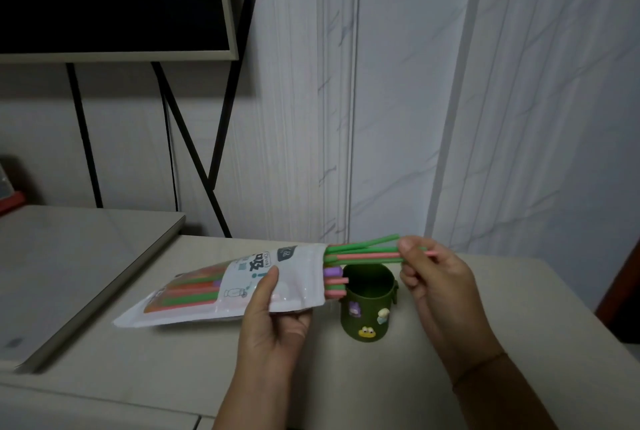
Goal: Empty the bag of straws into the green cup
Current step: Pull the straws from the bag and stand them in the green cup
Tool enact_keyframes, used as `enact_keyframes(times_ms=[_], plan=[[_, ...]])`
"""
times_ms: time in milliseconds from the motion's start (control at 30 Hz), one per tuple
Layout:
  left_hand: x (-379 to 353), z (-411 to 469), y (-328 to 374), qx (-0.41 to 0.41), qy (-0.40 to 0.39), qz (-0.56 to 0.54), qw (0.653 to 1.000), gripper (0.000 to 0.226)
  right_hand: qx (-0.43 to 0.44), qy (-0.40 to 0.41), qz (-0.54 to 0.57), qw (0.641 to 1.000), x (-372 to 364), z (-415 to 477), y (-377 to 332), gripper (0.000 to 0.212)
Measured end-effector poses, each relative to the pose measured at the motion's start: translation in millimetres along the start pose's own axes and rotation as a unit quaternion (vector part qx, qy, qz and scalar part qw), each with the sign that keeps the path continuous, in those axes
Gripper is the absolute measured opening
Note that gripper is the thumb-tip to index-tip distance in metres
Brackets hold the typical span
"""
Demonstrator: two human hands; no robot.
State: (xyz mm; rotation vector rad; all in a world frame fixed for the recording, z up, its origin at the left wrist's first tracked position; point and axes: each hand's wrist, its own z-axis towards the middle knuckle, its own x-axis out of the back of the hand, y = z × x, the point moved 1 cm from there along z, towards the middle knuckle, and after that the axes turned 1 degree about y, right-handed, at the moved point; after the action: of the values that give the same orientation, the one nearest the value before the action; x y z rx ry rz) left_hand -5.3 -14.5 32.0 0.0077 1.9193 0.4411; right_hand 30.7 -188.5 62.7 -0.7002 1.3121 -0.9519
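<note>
A white plastic bag of straws (242, 286) lies nearly level above the table, its open mouth pointing right. My left hand (277, 318) grips it from below, thumb on its front. Several green and pink straws (363, 251) stick out of the mouth, and my right hand (429, 277) pinches their far ends. More straws, some purple, show at the mouth and through the bag's clear window. The green cup (367, 312), with small cartoon charms on its side, stands upright on the table just below the bag's mouth. No straws are visible inside it.
The beige table (173, 360) has a raised grey slab (69, 273) on its left half. A screen on a black stand (114, 0) rises behind, before a white marbled wall. The table's right edge (568, 294) lies just beyond my right hand.
</note>
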Motion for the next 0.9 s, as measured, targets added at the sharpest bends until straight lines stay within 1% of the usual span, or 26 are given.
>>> enact_keyframes(times_ms=[67, 133, 167, 200, 233, 267, 333, 367, 467, 600, 633, 700, 733, 900], plan=[[2, 3, 5, -0.009, 0.012, -0.003, 1.0, 0.046, -0.009, 0.019, 0.076, 0.997, 6, 4, -9, 0.007], [3, 5, 7, -0.019, 0.014, -0.005, 1.0, 0.047, -0.022, 0.038, 0.139, 0.989, 13, 7, -13, 0.016], [4, 5, 8, -0.022, 0.013, -0.006, 1.0, 0.046, -0.03, 0.041, 0.158, 0.986, 14, 8, -14, 0.018], [3, 5, 8, -0.023, 0.01, -0.008, 1.0, 0.045, -0.037, 0.038, 0.165, 0.985, 15, 9, -14, 0.014], [3, 6, 7, -0.022, 0.008, -0.009, 1.0, 0.044, -0.047, 0.027, 0.166, 0.985, 13, 8, -13, 0.005], [3, 6, 5, -0.019, 0.005, -0.008, 1.0, 0.042, -0.054, 0.015, 0.163, 0.985, 9, 7, -11, 0.008], [3, 5, 1, -0.011, 0.0, -0.002, 1.0, 0.04, -0.07, -0.005, 0.142, 0.987, 1, 3, -6, 0.029], [2, 5, -1, -0.009, -0.003, 0.002, 1.0, 0.039, -0.077, -0.01, 0.128, 0.989, -4, 1, -3, 0.034], [0, 3, -7, -0.003, -0.011, 0.011, 1.0, 0.034, -0.083, -0.03, 0.091, 0.992, -14, -5, 6, 0.036], [1, 4, -5, -0.003, -0.004, 0.01, 1.0, 0.039, -0.059, -0.001, 0.063, 0.996, -15, -6, 7, 0.044], [2, 5, -3, -0.009, 0.0, 0.006, 1.0, 0.041, -0.051, 0.01, 0.065, 0.997, -13, -5, 5, 0.04], [3, 7, 3, -0.02, 0.011, -0.003, 1.0, 0.046, -0.031, 0.035, 0.064, 0.997, -6, -1, 0, 0.02], [4, 8, 6, -0.025, 0.017, -0.007, 1.0, 0.047, -0.021, 0.049, 0.058, 0.997, -2, 1, -2, 0.013], [10, 15, 20, -0.052, 0.033, -0.005, 0.998, 0.048, 0.0, 0.1, 0.04, 0.994, 14, 7, -11, 0.012]])
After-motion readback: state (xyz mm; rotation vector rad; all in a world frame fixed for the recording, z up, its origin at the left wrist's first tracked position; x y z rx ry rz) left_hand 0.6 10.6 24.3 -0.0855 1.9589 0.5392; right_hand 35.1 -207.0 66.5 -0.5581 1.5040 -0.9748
